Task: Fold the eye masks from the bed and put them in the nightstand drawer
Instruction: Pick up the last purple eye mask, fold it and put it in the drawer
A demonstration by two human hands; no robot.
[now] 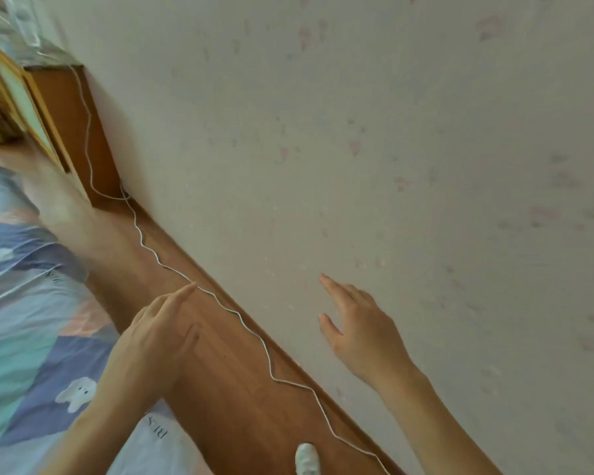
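Over by the wall, both hands were up and empty, fingers loose and spread, nothing pinched in either one. The left hand hung over the wooden floor next to the bed, index finger pointing forward, and it looked close to the thin white cord that snaked along the baseboard, though I couldn't tell if it touched. The right hand was held out in front of the wallpaper, palm turned in, well apart from the left.

Honestly, no eye masks showed anywhere from that angle. The bed with its blue and teal patchwork quilt ran down the left side, and whatever was lying on it was out of sight. The nightstand stood further up in the corner, against the wall, with the cord running up its side. I couldn't tell whether the drawer was open; the front was blurry and mostly cut off.

My guess is the person was between steps, turning either toward the bed for a mask or toward the nightstand. To do it well I'd say: watch that cord, since it lay right across the walking path and a white shoe tip was already just beside it. Then get the head turned back to the bed, pick one mask at a time with both hands, fold it flat on the quilt, and only then carry it over.
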